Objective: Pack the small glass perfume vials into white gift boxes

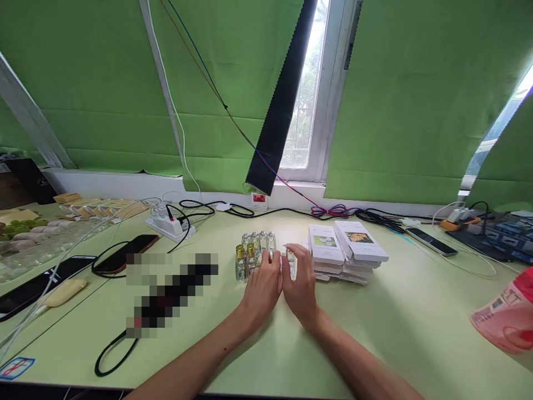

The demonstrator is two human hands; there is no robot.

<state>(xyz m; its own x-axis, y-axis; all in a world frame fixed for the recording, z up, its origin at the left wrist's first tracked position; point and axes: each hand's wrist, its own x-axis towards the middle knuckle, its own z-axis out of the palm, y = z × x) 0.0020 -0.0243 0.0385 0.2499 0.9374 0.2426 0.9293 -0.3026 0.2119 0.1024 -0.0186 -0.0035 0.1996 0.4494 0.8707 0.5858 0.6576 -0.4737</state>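
Observation:
Small clear glass bottles (pixel 262 241) stand upright in a cluster before me, several of them without visible caps. Two at the front left wear gold caps (pixel 250 250). My left hand (pixel 265 282) rests at the front of the cluster with its fingers bent and close together; whatever is under them is hidden. Beside it, my right hand (pixel 301 282) curls around the right side of the group, and part of a glass bottle (pixel 290 259) shows between its thumb and fingers. Both hands nearly touch at the thumbs.
Stacked white cartons (pixel 360 244) with printed pictures stand just right of my hands. A power strip (pixel 170 222), cables and phones (pixel 131 253) lie to the left. Another phone (pixel 432 241) and a pink pouch (pixel 508 316) are on the right. Green blinds hang behind the table.

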